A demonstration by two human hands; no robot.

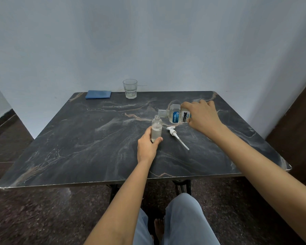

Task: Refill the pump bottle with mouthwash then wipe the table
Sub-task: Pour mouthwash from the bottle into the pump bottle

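Dark marble table (88,142): I see grey and rust veins across the top, which is pushed against a pale blue wall.
Pump bottle (156,129): clear, upright on the table near the middle, its neck open and part filled with clear liquid.
Left hand (147,146): I have it wrapped around the lower half of the pump bottle, thumb on the near side, fingers closed on it.
Mouthwash bottle (177,114): tipped on its side in the air, open mouth pointing left, just above and to the right of the pump bottle's neck.
Right hand (202,115): clamped over the base end of the mouthwash bottle from above.
Pump head (176,135): white, lying flat on the table just right of the pump bottle, its tube pointing toward me.
Glass (130,88): at the far edge, a little liquid in it.
Blue cloth (98,94): folded, left of the glass.
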